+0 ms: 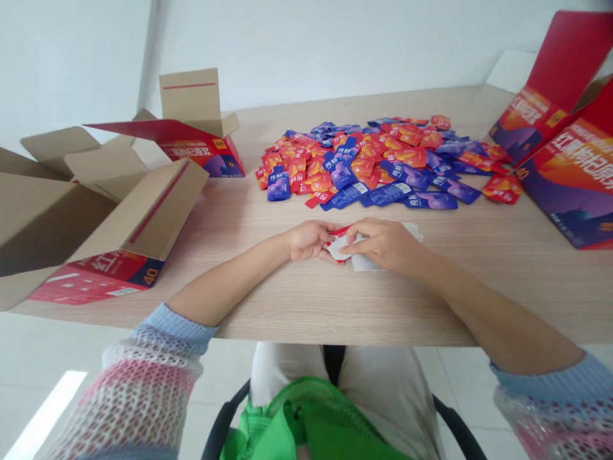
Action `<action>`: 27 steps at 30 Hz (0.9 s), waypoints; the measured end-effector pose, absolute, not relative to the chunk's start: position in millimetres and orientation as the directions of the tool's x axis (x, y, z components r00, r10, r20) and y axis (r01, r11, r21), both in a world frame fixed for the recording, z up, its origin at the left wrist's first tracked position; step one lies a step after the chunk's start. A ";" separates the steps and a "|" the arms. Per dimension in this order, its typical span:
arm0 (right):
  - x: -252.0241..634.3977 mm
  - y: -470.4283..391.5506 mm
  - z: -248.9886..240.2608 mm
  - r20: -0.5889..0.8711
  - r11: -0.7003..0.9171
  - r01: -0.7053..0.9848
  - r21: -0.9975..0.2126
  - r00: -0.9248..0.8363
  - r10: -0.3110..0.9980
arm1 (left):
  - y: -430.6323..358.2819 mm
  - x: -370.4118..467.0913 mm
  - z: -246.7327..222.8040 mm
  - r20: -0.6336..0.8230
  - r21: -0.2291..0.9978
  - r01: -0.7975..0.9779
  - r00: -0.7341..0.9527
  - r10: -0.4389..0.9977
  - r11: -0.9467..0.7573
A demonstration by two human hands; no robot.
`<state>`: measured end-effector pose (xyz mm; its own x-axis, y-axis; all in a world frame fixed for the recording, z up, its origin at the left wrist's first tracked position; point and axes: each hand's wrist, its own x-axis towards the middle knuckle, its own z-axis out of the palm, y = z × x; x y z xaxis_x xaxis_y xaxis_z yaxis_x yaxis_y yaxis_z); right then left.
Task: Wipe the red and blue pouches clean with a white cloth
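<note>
While the left hand [307, 241] pinches the left end of a red sachet [341, 230] near the middle of the frame, the right hand [385, 243] grasps a crumpled white sheet [364, 263] and presses part of it against the sachet, as the head view shows. Fingers and sheet hide much of the sachet's surface. Both hands are just above the pale wooden table [287, 306], in front of a wide heap of sachets [364, 163], red-orange and blue-purple, spread across the upper middle. At the left edge, an open cardboard carton [163, 214] has its brown flaps raised and "40" printed on a lower corner; a smaller open red carton [201, 153] stands behind it. Toward the upper right, printed carton panels [569, 182] in red, orange and purple stand beside the heap; whether they belong to 1 box or 2 cannot be told. Knitted striped sleeves [143, 383] enter from the lower corners, and a green mesh-edged garment [335, 428] covers part of the lap at bottom center.
</note>
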<state>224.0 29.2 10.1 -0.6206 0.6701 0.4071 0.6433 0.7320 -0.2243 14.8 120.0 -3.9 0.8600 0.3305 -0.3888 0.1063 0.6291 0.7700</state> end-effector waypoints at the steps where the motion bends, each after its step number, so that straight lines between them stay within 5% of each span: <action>1: 225.6 30.6 11.9 0.381 0.736 0.634 -0.237 -0.637 0.671 | 119.4 15.0 -4.2 -0.396 0.777 0.107 0.850 0.348 0.621; 6: 239.0 32.0 20.4 0.218 0.657 0.714 -0.242 -0.620 0.754 | 117.0 13.3 -4.0 -0.392 0.797 0.089 0.829 0.399 0.597; 10: 261.6 30.5 21.3 0.086 0.440 0.879 -0.182 -0.432 0.898 | 115.0 12.1 0.9 -0.392 0.789 0.071 0.822 0.412 0.610; 13: 284.6 31.6 22.5 0.098 0.196 0.978 -0.071 -0.188 0.977 | 114.2 11.8 4.3 -0.394 0.796 0.087 0.826 0.403 0.599; 17: 307.7 27.7 30.5 0.196 -0.015 0.997 -0.080 0.030 0.980 | 115.8 10.5 3.6 -0.402 0.793 0.127 0.845 0.354 0.596; 27: 232.7 7.0 35.2 0.408 0.442 0.887 -0.130 -0.358 0.840 | 116.0 12.9 -2.0 -0.376 0.776 0.097 0.864 0.334 0.623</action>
<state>232.7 7.0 35.2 -0.3584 0.8398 0.4078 0.8875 0.4420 -0.1304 12.9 116.0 -2.0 0.8644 0.3336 -0.3763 0.0974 0.6230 0.7762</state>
